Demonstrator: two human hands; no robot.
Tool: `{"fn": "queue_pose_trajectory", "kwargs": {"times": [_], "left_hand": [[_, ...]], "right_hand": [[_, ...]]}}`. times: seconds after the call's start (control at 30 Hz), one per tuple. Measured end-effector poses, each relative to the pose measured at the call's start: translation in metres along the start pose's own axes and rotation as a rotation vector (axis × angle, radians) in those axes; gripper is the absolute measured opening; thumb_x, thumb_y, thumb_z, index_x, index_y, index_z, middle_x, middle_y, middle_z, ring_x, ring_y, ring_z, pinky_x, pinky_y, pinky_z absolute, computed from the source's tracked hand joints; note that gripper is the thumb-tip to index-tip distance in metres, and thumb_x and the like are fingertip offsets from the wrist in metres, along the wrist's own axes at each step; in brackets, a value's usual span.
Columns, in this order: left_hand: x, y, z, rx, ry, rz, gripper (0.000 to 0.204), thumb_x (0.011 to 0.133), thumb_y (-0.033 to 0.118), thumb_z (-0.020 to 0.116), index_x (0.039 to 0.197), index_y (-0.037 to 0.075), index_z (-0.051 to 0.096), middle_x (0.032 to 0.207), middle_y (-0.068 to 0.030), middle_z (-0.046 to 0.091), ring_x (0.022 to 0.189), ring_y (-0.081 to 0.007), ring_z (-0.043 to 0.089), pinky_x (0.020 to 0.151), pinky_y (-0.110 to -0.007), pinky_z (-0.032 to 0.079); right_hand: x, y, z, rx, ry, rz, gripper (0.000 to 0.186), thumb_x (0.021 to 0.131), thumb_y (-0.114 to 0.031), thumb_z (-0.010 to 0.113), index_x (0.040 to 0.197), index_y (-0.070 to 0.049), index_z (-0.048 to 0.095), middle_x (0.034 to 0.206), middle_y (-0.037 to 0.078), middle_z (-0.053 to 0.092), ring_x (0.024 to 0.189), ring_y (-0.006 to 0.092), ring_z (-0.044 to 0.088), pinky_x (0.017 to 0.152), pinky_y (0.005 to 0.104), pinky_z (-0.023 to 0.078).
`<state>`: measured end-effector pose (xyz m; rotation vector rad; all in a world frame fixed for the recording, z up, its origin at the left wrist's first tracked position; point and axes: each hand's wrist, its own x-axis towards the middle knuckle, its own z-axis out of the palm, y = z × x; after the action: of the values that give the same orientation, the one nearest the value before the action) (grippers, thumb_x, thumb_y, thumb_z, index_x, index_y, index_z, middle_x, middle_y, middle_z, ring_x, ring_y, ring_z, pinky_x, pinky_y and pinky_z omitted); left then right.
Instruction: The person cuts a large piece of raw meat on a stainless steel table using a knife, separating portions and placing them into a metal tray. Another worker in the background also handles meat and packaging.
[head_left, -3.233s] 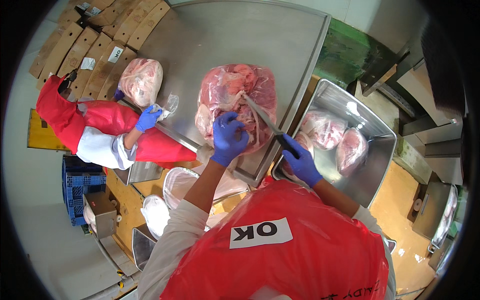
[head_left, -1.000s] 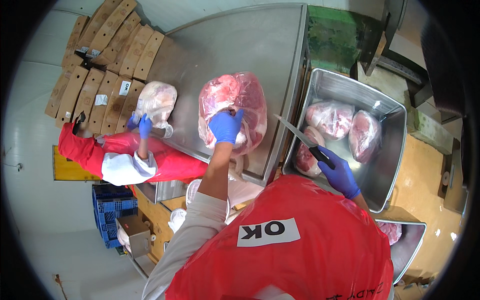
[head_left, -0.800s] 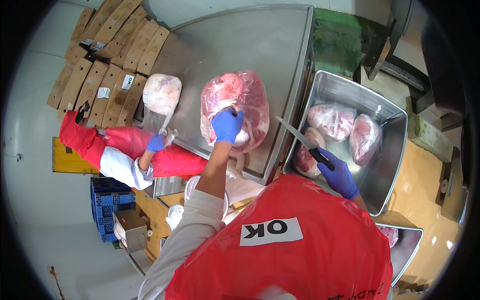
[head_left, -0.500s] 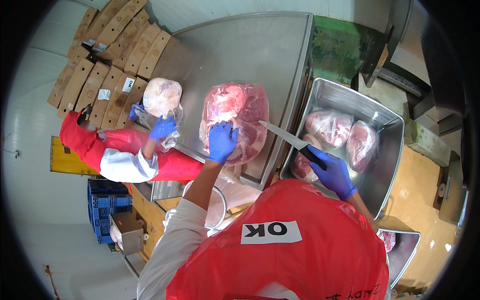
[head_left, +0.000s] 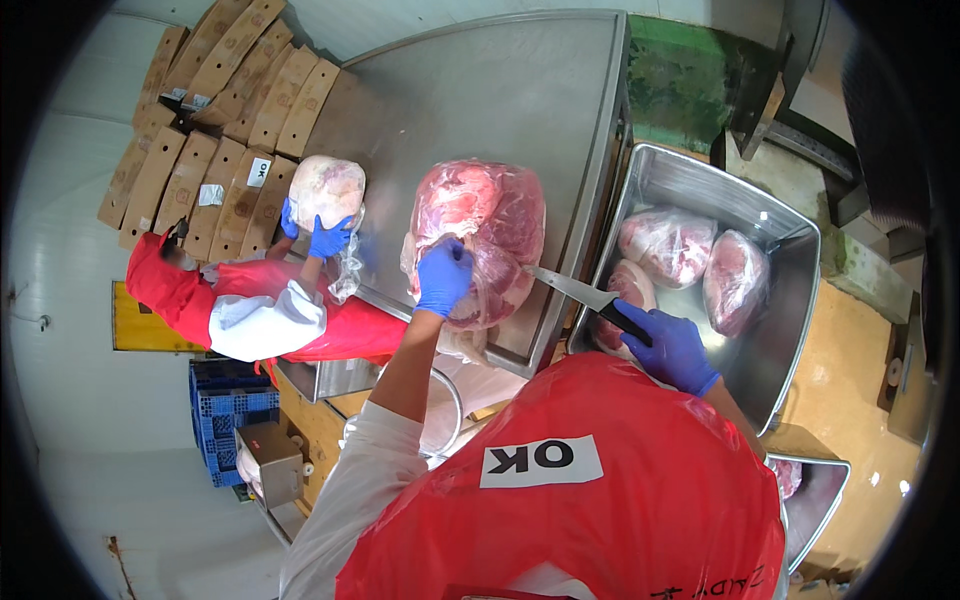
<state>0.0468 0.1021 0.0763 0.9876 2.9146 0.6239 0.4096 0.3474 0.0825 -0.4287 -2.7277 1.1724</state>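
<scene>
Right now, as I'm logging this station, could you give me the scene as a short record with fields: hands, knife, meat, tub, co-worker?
Left hand: blue-gloved, on the large meat piece
Right hand: blue-gloved, gripping the knife by its black handle
Knife tip: at the meat's right edge; whether it cuts in, I cannot tell
Meat: lying on the steel table
Metal tub: right of the table, three meat pieces visible inside
Co-worker: at the table's left, gloved hands at a paler meat piece

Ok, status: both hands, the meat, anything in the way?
Left hand on the large meat cut, hiding part of it. Right hand gripping the knife, tip at the meat's right side. No other obstruction visible.
</scene>
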Motion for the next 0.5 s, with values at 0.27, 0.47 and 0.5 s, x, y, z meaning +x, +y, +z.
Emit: {"fn": "queue_pose_trajectory", "kwargs": {"times": [0.27,0.47,0.5], "left_hand": [[0.020,-0.014,0.001,-0.469,-0.143,-0.332,0.015,0.100,0.014,0.070,0.099,-0.001,0.075,0.073,-0.0085,0.070,0.065,-0.0159,0.066,0.064,-0.032,0.053],[0.035,-0.010,0.007,-0.546,-0.122,-0.479,0.020,0.101,0.018,0.070,0.108,-0.001,0.072,0.080,-0.0090,0.073,0.069,-0.0139,0.068,0.062,-0.029,0.053],[0.037,-0.025,0.015,-0.530,-0.078,-0.400,0.021,0.101,0.018,0.069,0.107,-0.002,0.071,0.081,-0.0087,0.074,0.070,-0.0141,0.068,0.061,-0.029,0.053]], "right_hand": [[0.005,0.016,0.002,0.201,-0.037,-0.018,0.048,0.096,-0.029,0.075,0.142,-0.020,0.067,0.098,0.021,0.075,0.087,0.0432,0.072,0.079,0.0504,0.058],[0.006,0.014,0.005,0.260,-0.101,0.030,0.046,0.096,-0.032,0.076,0.139,-0.018,0.069,0.103,0.024,0.076,0.092,0.0445,0.072,0.083,0.0491,0.059],[0.007,0.014,0.004,0.266,-0.109,0.021,0.046,0.096,-0.032,0.076,0.140,-0.018,0.069,0.104,0.024,0.076,0.093,0.0447,0.072,0.083,0.0490,0.059]]}}
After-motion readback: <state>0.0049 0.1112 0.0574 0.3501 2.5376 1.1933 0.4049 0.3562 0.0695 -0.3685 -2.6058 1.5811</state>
